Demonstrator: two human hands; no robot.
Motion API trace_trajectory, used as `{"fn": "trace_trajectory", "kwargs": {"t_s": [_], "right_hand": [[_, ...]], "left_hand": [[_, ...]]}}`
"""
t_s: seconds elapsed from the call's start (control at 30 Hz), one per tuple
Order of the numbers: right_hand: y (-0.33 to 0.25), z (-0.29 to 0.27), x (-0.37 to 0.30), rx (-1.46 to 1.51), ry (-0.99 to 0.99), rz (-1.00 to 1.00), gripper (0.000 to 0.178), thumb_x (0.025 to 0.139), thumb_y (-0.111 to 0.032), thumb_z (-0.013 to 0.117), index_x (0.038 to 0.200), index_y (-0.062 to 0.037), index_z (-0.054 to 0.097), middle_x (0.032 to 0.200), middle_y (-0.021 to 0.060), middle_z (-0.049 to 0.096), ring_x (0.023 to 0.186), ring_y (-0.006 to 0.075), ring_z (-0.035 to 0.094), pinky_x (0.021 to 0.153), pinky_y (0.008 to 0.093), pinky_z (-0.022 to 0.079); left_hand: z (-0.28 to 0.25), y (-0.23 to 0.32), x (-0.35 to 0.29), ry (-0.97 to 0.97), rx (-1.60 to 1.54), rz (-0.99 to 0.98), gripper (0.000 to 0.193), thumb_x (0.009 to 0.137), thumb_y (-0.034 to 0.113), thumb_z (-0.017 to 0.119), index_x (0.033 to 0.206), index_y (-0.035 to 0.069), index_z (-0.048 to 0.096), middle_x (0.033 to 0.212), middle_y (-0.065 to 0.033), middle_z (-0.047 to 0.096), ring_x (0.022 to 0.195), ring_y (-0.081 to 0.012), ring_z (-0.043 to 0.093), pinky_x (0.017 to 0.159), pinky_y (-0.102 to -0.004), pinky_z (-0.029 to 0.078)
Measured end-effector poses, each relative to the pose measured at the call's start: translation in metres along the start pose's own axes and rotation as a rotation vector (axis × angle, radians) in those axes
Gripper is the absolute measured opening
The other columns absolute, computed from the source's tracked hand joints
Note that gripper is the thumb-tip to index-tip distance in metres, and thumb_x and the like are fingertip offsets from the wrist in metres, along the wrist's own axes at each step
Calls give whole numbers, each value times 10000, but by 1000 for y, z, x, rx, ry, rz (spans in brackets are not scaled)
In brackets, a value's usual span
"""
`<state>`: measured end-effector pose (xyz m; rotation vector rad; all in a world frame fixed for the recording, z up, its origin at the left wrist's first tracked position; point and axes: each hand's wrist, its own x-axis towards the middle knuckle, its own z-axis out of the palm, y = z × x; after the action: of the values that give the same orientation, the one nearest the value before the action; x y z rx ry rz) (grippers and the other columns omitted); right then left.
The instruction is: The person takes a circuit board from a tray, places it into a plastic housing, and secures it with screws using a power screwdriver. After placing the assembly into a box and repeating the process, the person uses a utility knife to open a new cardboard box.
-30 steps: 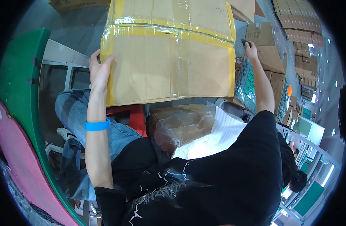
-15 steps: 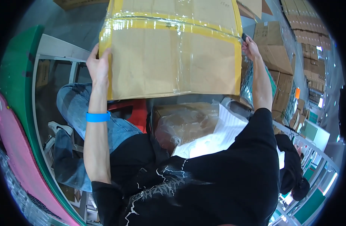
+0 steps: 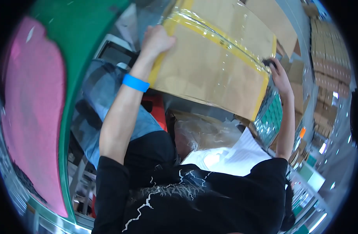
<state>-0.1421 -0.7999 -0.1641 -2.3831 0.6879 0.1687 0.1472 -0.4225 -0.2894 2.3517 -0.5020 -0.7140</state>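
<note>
A large brown cardboard box (image 3: pixel 214 64) lies before me, with yellow tape along its edges and clear shiny tape over its middle seam. My left hand (image 3: pixel 157 39) grips the box's left edge, thumb resting toward the yellow tape; a blue band (image 3: pixel 135 82) circles that wrist. At the opposite edge, my right hand (image 3: pixel 279 74) is closed on a small black tool (image 3: pixel 269 62), which is beside the right end of the taped seam. Its exact kind is too small to make out.
A green tabletop (image 3: pixel 79 35) with a pink mat (image 3: pixel 36 113) flanks me on the left. Below the box are a red stool (image 3: pixel 158 113), clear plastic wrap (image 3: pixel 206 132) and white paper (image 3: pixel 241 154). Stacked cartons (image 3: pixel 331 62) stand at right, near green items in clear plastic (image 3: pixel 270 113).
My view has turned, so the box looks tilted and the green table and pink mat fill more of the left. Both hands remain at the box's edges; the black tool shows more fully.
</note>
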Motion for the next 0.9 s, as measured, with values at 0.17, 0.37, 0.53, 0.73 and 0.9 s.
{"fn": "trace_trajectory", "kwargs": {"t_s": [0.17,0.37,0.53,0.73,0.9], "right_hand": [[-194,88,133,-287,-178,-667,246,1044,-135,501,1276,-70,549,1157,144,594,1091,306,593,953,378,452],[-310,164,218,-721,-457,-840,262,1022,-171,534,1259,-82,598,1203,165,615,1116,328,593,952,398,467],[-342,179,224,-830,-600,-552,261,984,-182,594,1213,-69,650,1195,154,665,1094,318,613,964,387,468],[-333,188,221,-944,-469,-731,315,969,-293,627,1215,-98,647,1196,110,660,1101,240,610,960,369,488],[-276,195,258,-837,-455,-756,383,966,-361,634,1257,-111,626,1230,80,651,1115,200,607,966,354,494]], "left_hand": [[0,4,-22,18,-129,-76,564,810,329,703,1256,-2,605,1323,-242,584,1231,-417,568,1029,-468,492],[19,-11,-25,244,-310,-81,425,814,274,745,1125,-4,660,1080,-235,699,1073,-368,665,927,-440,521],[33,-15,-29,268,-571,-80,353,815,226,754,1073,2,667,1013,-202,699,973,-333,681,862,-421,524],[35,-25,-32,448,-473,78,310,818,186,764,1044,-8,675,939,-166,694,895,-308,677,814,-410,522],[33,-22,-27,473,-431,55,290,851,231,745,1014,-4,695,947,-167,704,910,-318,684,814,-430,525]]}}
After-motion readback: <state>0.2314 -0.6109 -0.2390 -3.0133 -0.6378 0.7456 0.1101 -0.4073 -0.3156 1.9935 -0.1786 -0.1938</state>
